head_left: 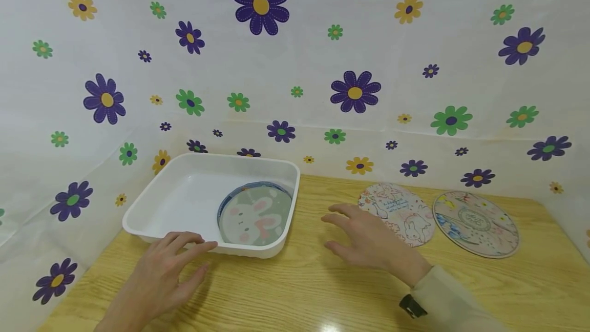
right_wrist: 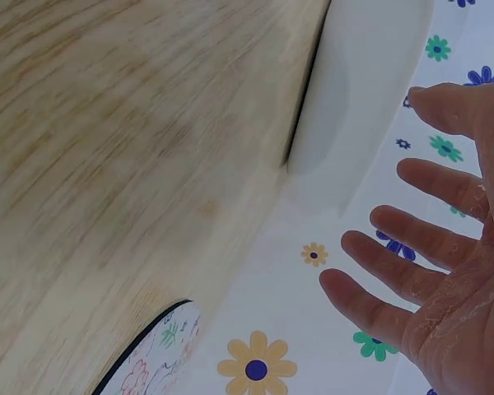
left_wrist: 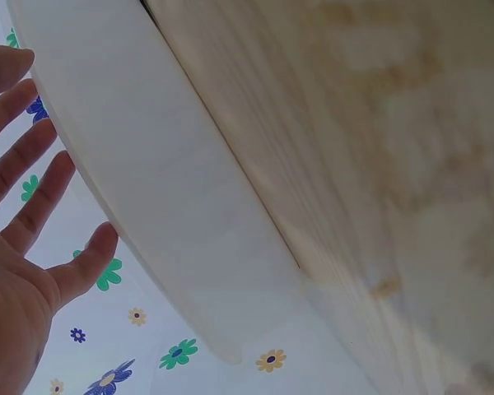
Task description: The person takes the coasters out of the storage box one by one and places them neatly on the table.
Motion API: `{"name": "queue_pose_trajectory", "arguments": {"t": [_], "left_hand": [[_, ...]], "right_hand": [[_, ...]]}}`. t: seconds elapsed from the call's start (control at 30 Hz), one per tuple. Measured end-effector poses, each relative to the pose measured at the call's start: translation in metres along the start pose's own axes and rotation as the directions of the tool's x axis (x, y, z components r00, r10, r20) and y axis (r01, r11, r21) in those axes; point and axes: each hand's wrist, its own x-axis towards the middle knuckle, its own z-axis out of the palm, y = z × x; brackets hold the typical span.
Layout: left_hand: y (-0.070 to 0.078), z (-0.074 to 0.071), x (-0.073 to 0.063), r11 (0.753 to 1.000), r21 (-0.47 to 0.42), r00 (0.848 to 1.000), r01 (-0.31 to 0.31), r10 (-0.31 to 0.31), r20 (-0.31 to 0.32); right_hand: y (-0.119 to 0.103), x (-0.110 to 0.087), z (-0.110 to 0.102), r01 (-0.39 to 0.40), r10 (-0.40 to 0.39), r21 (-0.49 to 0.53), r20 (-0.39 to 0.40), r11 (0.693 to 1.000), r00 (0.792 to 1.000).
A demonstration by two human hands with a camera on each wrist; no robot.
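A white plastic tray stands on the left of the wooden table. Inside it, at the right end, lies a round grey-green mat with a white bunny print and a blue edge. My left hand is at the tray's front rim, fingertips right at the edge and fingers spread in the left wrist view. To the right of the tray, my right hand is over the table with its fingers spread and nothing in them. Just beyond it lies a round mat with line-drawn bunnies, partly covered by the right forearm in the head view.
Right of the bunny-drawing mat lies another round mat with a pink and blue floral print. A white sheet with printed flowers rises behind the table and along its sides.
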Motion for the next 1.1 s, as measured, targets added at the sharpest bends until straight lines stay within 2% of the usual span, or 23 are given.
{"name": "queue_pose_trajectory", "arguments": {"t": [0.23, 0.57, 0.8, 1.1], "left_hand": [[0.001, 0.002, 0.000, 1.000, -0.003, 0.999, -0.019, 0.019, -0.026], [0.002, 0.001, -0.001, 1.000, 0.003, 1.000, 0.001, -0.001, -0.014], [0.001, 0.002, -0.002, 1.000, 0.001, 1.000, 0.012, -0.012, -0.017], [0.003, 0.002, -0.001, 1.000, 0.000, 1.000, 0.031, -0.031, -0.002]], "right_hand": [[-0.003, 0.003, 0.004, 0.025, -0.025, 0.011, -0.023, 1.000, 0.999], [-0.011, 0.011, 0.007, 0.036, -0.035, 0.030, -0.018, 0.999, 0.999], [-0.017, 0.020, 0.010, 0.084, -0.083, 0.035, -0.040, 0.996, 0.996], [-0.024, 0.030, 0.013, 0.115, -0.114, 0.039, -0.031, 0.993, 0.993]]}}
